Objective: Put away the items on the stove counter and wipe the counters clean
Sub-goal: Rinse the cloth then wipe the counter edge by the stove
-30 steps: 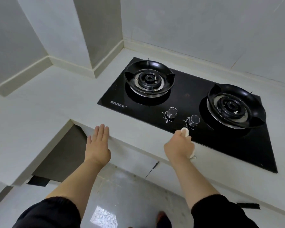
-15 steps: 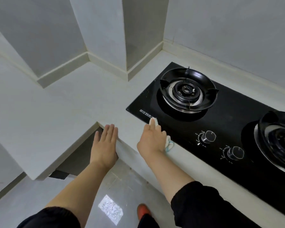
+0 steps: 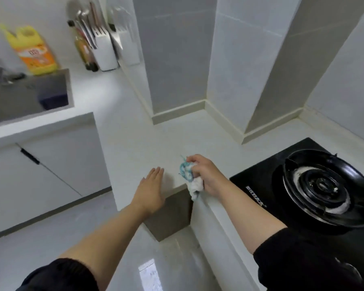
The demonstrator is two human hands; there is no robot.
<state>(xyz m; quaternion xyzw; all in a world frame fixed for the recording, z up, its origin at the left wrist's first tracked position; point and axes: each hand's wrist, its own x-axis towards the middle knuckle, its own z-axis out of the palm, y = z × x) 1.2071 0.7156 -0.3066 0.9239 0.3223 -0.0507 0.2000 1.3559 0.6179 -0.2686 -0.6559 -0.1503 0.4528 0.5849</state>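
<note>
My right hand is shut on a crumpled white cloth with blue-green stitching, held at the inner corner of the white counter, left of the black gas stove. Part of the cloth hangs over the counter's edge. My left hand lies flat and open on the counter edge, just left of the cloth. The stove's left burner is in view at the right.
A steel sink sits at the far left, with a yellow detergent bottle behind it. A white knife block with utensils and a dark bottle stand at the back. Tiled wall columns rise behind the counter.
My right hand has carried the cloth leftwards, off the stove's front edge to the counter corner. The view has swung left, bringing the sink, bottle and knife block into sight.
</note>
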